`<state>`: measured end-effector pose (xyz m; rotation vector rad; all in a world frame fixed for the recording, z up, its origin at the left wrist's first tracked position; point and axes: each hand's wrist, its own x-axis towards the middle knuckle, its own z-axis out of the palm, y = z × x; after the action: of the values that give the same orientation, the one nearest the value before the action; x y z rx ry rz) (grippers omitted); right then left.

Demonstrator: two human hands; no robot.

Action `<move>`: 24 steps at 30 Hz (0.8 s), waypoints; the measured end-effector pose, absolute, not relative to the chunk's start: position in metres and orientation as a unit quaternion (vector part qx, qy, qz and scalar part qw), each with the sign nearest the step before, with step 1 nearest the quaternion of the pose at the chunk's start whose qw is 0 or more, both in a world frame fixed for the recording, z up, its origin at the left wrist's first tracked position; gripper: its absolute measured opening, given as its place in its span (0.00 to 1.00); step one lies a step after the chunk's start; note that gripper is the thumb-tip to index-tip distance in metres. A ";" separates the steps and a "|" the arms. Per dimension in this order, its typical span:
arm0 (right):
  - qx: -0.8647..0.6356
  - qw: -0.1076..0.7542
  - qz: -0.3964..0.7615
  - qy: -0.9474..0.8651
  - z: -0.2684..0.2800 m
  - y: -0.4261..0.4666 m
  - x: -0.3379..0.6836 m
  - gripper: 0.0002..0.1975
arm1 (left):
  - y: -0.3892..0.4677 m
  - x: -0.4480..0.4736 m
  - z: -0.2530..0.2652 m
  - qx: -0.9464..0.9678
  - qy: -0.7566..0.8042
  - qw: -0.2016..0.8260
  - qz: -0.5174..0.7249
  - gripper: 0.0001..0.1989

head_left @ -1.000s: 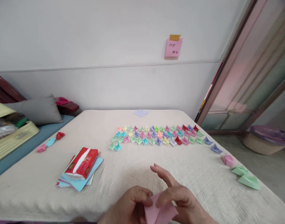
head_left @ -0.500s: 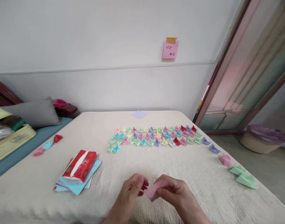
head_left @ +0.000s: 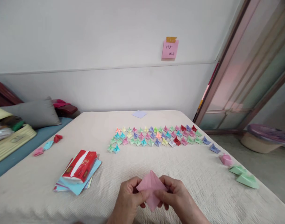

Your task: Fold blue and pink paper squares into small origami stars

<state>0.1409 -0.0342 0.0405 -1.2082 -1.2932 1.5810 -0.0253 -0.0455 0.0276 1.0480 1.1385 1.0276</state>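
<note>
A pink sheet of origami paper (head_left: 151, 180), folded to a diamond with a crease down its middle, is held above the near part of the cloth-covered surface. My left hand (head_left: 132, 196) pinches its left side, thumb on the front face and fingers behind. On the opposite side my right hand (head_left: 174, 193) grips it the same way, the two thumbs close together at the centre. Beyond the hands stand rows of small folded paper pieces (head_left: 143, 142) in many colours.
To the left, a red tissue pack (head_left: 83, 165) lies on coloured paper sheets (head_left: 77, 188). Green folded boats (head_left: 247, 180) and a pink folded piece (head_left: 226, 159) line the right edge. A lilac sheet (head_left: 139, 114) lies at the back, before the wall.
The pink paper has been turned and opened from a narrow folded shape to a diamond facing me. My left hand, earlier apart from it, now grips its left side.
</note>
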 end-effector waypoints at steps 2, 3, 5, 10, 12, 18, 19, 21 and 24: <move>-0.482 0.370 0.605 -0.514 0.041 -0.034 0.141 0.04 | -0.046 -0.026 0.029 0.452 0.491 0.608 0.431 0.12; -0.485 0.371 0.598 -0.519 0.042 -0.034 0.140 0.04 | -0.046 -0.026 0.029 0.455 0.488 0.609 0.429 0.13; -0.485 0.375 0.589 -0.527 0.041 -0.034 0.140 0.05 | -0.046 -0.026 0.029 0.459 0.485 0.607 0.431 0.14; -0.449 0.401 0.621 -0.502 0.040 -0.034 0.145 0.06 | -0.049 -0.025 0.033 0.465 0.463 0.595 0.464 0.11; -0.429 0.415 0.637 -0.488 0.040 -0.034 0.150 0.06 | -0.051 -0.026 0.035 0.489 0.448 0.578 0.476 0.09; -0.357 0.439 0.635 -0.527 0.048 -0.035 0.158 0.10 | -0.053 -0.035 0.044 0.580 0.380 0.533 0.484 0.11; -0.357 0.439 0.635 -0.526 0.049 -0.035 0.158 0.11 | -0.054 -0.036 0.046 0.593 0.375 0.526 0.481 0.12; -0.362 0.434 0.637 -0.524 0.052 -0.035 0.158 0.11 | -0.054 -0.038 0.047 0.610 0.374 0.513 0.474 0.12; -0.366 0.420 0.631 -0.539 0.056 -0.036 0.158 0.11 | -0.054 -0.038 0.047 0.616 0.385 0.507 0.463 0.12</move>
<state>0.1577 -0.0357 0.0557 -0.9183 -1.3506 1.5818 -0.0384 -0.0540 0.0475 1.4864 0.9289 1.1171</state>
